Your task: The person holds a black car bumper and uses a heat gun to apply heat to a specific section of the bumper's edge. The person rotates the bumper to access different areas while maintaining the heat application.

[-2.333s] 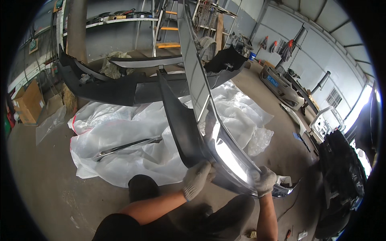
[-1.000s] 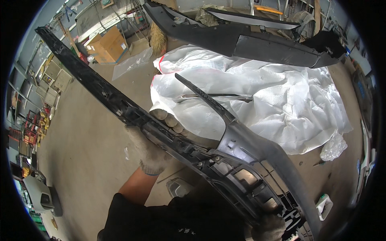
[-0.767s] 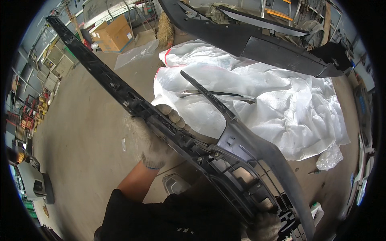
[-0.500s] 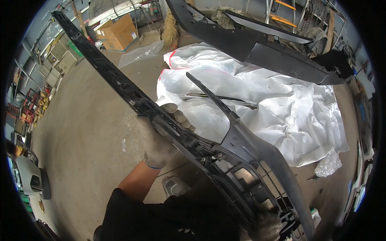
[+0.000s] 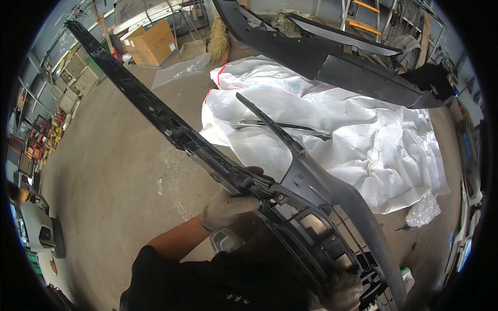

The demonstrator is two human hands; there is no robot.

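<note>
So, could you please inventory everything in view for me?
Branching car part: one, black, held diagonally across the centre
Plastic sheeting: one spread, white, floor, centre right
Slim strip: one, dark, on the sheeting
Bumper: one, dark grey, sheeting's far side
Crumpled plastic: one bundle, clear, sheeting's near right corner
Cardboard box: one, brown, upper left
Broom: one, straw-coloured, right of the box
Ladder: one, orange steps, upper right
Vehicle, apparently: one, pale, left edge
Stored goods: too many to count, mixed colours, left edge
Left hand: one, pale glove, gripping the part mid-length
Right hand: one, pale glove, at the part's lower end, grip unclear
</note>
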